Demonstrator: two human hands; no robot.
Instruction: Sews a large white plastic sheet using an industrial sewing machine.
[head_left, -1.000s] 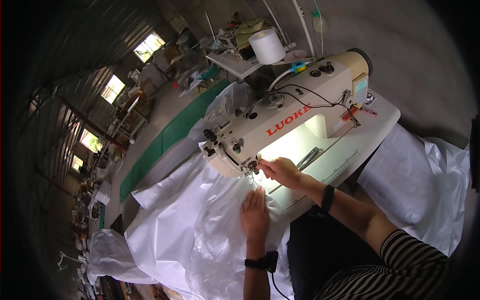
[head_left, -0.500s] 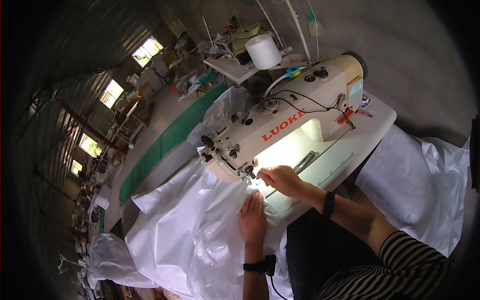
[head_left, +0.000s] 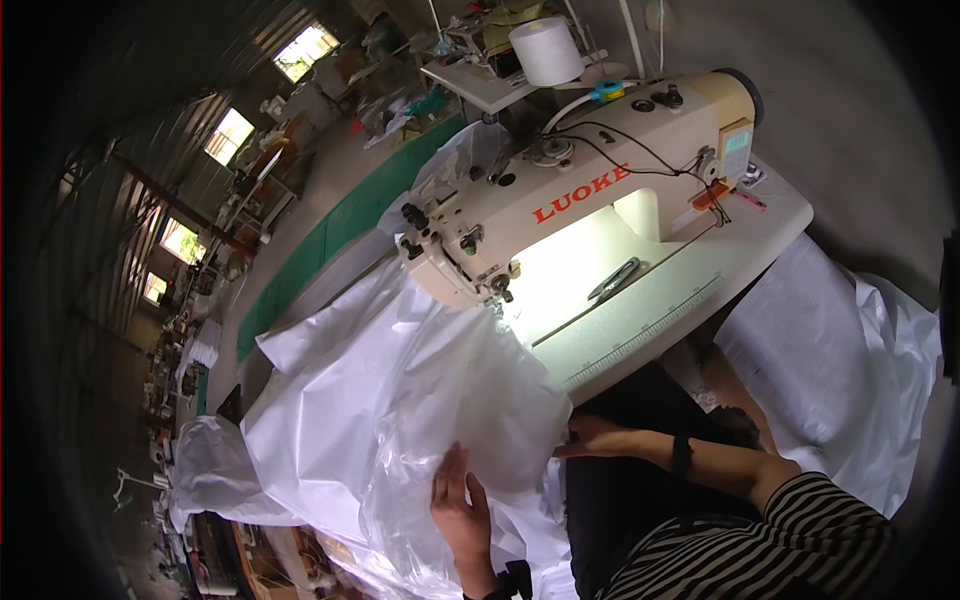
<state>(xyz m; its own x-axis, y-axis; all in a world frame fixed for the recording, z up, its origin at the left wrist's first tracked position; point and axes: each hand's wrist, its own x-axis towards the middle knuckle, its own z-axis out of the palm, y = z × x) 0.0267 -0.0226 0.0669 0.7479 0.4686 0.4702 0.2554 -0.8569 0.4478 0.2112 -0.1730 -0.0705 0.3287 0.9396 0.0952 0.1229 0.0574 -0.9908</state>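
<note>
White plastic sheeting, glossy and creased, spreads from under the needle end of a sewing machine toward me. My left hand rests against the sheeting with fingers stretched out and thumb apart, gripping nothing. At the sheeting's right edge, beside my dark-clothed lap, my right hand has its fingers closed on the material; the fingertips are partly hidden. A pair of small thread snips lies on the machine bed, under the lit arm.
A white thread cone stands behind the machine. More white sheeting hangs at the right of the table. Beyond, to the left, runs a long green strip. A pink-handled tool lies at the machine's right end.
Both hands have come away from the needle area toward me. The left now lies lower on the sheeting; the right has moved down to the sheeting's edge. The view has shifted slightly.
</note>
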